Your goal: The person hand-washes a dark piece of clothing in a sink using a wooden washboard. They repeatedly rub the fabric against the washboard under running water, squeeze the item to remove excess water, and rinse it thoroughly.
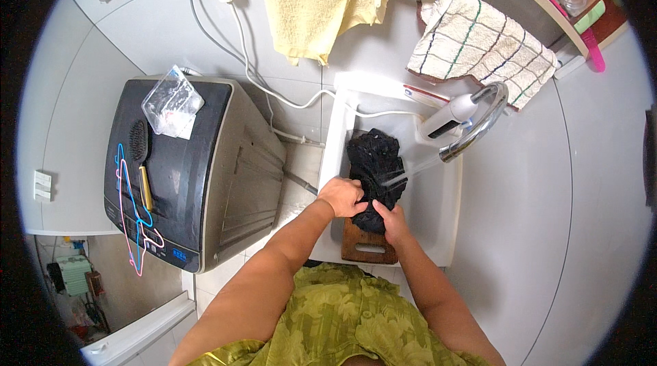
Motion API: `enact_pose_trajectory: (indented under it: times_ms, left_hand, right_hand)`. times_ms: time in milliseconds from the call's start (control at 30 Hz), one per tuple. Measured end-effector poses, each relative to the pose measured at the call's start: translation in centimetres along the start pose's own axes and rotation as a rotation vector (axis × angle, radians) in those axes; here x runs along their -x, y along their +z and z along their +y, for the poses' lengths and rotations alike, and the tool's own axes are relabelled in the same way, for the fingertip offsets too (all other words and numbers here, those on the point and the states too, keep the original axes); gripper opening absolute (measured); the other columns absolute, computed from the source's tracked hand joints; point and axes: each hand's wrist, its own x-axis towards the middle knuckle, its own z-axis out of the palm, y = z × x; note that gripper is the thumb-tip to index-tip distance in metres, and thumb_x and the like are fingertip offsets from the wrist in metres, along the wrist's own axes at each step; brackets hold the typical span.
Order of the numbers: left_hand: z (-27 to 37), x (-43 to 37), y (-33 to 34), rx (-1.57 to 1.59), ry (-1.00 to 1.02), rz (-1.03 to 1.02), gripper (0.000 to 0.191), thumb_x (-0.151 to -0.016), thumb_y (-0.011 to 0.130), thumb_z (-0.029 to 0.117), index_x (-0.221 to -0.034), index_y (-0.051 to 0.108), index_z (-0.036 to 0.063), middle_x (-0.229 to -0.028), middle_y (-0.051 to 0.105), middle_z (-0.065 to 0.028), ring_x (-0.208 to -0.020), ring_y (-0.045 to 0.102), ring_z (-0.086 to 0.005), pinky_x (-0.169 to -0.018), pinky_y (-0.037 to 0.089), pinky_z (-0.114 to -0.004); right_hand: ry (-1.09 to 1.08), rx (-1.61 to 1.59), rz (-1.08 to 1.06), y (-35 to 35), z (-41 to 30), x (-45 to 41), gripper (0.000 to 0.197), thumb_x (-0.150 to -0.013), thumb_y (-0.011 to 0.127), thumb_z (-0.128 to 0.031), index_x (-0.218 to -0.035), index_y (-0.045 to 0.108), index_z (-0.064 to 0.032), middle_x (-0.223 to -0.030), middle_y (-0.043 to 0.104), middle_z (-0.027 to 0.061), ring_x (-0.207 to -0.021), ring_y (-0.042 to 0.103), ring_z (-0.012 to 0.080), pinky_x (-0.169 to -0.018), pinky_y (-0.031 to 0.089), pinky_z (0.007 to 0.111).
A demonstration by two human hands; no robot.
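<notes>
A wet black cloth [377,160] lies bunched over a wooden washboard [354,249] in a white sink [436,232]. My left hand [343,198] grips the cloth's left side, its fingers curled. On the lower right edge my right hand [394,221] has hold of the same cloth, thumb on top and the other fingers hidden beneath. Water runs from the curved metal spout of the faucet [480,132] onto the middle of the cloth, just above my hands.
Left of the sink stands a top-loading washing machine [251,181] with a hairbrush [138,142], clothes hangers [123,196] and a clear plastic bag [172,101] on its lid. A yellow towel [308,1] and a checked towel [477,42] hang behind. A white cord [303,105] reaches the faucet.
</notes>
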Motion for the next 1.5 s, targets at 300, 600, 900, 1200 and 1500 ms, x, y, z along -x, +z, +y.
enact_pose_trajectory:
  times_ms: [300, 600, 900, 1200, 1500]
  left_hand:
    - [-1.0, 0.0, 1.4, 0.038, 0.029, 0.105, 0.017, -0.079, 0.062, 0.021, -0.068, 0.057, 0.0086, -0.075, 0.061, -0.0101, -0.074, 0.062, -0.0319, -0.069, 0.049, -0.044]
    - [-0.7, 0.1, 1.5, 0.009, -0.006, 0.121, 0.023, -0.086, 0.061, 0.027, -0.071, 0.058, 0.0092, -0.072, 0.062, -0.0118, -0.073, 0.062, -0.0345, -0.068, 0.049, -0.046]
    - [-0.2, 0.1, 0.8, 0.039, -0.045, 0.057, 0.028, -0.089, 0.059, 0.033, -0.076, 0.058, 0.0082, -0.075, 0.063, -0.0118, -0.076, 0.063, -0.0350, -0.069, 0.048, -0.047]
    - [-0.6, -0.1, 1.3, 0.029, -0.007, 0.094, 0.018, -0.083, 0.060, 0.023, -0.074, 0.056, 0.0079, -0.076, 0.062, -0.0124, -0.075, 0.062, -0.0345, -0.069, 0.049, -0.046]
    - [-0.7, 0.0, 1.4, 0.028, -0.002, 0.109, 0.017, -0.083, 0.060, 0.021, -0.073, 0.055, 0.0078, -0.073, 0.062, -0.0130, -0.073, 0.062, -0.0355, -0.067, 0.048, -0.047]
  right_hand:
    - [0.026, 0.024, 0.071, 0.5, -0.2, 0.2, 0.044, -0.087, 0.070, -0.018, -0.123, 0.055, 0.0006, -0.115, 0.062, 0.0085, -0.100, 0.062, 0.0202, -0.089, 0.050, 0.035]
    - [0.007, 0.011, 0.063, 0.5, 0.0, 0.2, 0.044, -0.087, 0.071, -0.018, -0.123, 0.055, -0.0004, -0.115, 0.063, 0.0079, -0.099, 0.062, 0.0196, -0.088, 0.050, 0.035]
    - [-0.025, 0.008, 0.047, 0.5, 0.2, 0.2, 0.043, -0.087, 0.070, -0.017, -0.124, 0.055, -0.0014, -0.115, 0.063, 0.0073, -0.099, 0.062, 0.0188, -0.088, 0.050, 0.035]
    - [-0.044, 0.010, 0.052, 0.1, 0.7, -0.2, 0.044, -0.087, 0.071, -0.018, -0.123, 0.055, 0.0013, -0.115, 0.063, 0.0087, -0.098, 0.063, 0.0196, -0.087, 0.051, 0.035]
    - [-0.009, 0.048, 0.052, 0.1, 0.2, 0.0, 0.046, -0.087, 0.071, -0.018, -0.125, 0.054, 0.0013, -0.117, 0.062, 0.0091, -0.100, 0.062, 0.0208, -0.090, 0.050, 0.035]
